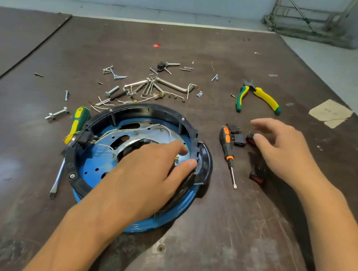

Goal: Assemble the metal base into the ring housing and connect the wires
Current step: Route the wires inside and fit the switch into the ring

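The left hand lies spread inside the ring housing, on the metal base. The right hand hovers open over black switches on the surface.

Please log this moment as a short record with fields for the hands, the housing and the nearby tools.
left hand: rests inside the ring housing, thumb at its right rim
right hand: open, fingers spread above the black switches
ring housing: black ring on blue base, metal base and white wires inside
orange screwdriver: right of housing
pliers: far right, lying open
loose screws: scattered behind housing
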Available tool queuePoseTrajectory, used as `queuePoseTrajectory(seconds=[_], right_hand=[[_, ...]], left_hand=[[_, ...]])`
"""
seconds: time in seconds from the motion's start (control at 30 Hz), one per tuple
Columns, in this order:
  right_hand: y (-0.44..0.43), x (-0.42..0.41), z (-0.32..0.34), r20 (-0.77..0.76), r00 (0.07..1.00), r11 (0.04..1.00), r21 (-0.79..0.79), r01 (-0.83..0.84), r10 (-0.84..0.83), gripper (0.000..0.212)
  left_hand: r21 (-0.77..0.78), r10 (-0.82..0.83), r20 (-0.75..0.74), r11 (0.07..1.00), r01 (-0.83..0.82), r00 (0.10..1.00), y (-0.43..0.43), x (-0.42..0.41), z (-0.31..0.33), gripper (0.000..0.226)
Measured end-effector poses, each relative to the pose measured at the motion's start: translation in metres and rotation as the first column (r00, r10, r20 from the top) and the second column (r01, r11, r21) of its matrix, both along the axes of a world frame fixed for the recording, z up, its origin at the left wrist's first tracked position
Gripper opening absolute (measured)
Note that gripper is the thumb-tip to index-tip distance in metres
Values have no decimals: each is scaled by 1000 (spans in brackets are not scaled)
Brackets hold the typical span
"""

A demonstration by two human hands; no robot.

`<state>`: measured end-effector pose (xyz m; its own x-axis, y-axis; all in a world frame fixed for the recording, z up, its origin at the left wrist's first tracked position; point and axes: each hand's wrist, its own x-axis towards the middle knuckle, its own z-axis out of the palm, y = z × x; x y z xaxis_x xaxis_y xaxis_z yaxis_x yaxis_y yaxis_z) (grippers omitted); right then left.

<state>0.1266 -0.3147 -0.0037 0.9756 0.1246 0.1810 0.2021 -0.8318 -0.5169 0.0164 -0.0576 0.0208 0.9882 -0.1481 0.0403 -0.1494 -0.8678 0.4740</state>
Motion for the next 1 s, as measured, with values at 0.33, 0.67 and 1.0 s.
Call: queuePoseTrajectory(seconds=[0.33, 0.67, 1.0], right_hand=[[5, -1, -2, -150, 988, 988, -149, -45, 23, 47], [24, -22, 12, -68, 806, 458, 849, -262, 588, 40], [39, -26, 7, -27, 667, 257, 934, -249, 744, 31]], left_hand=[[-37, -21, 8, 999, 21, 1000, 0, 1, 0, 51], [-123, 2, -3, 992, -3, 1000, 1, 2, 3, 53], [-102, -7, -1, 995, 7, 1000, 1, 2, 3, 45]])
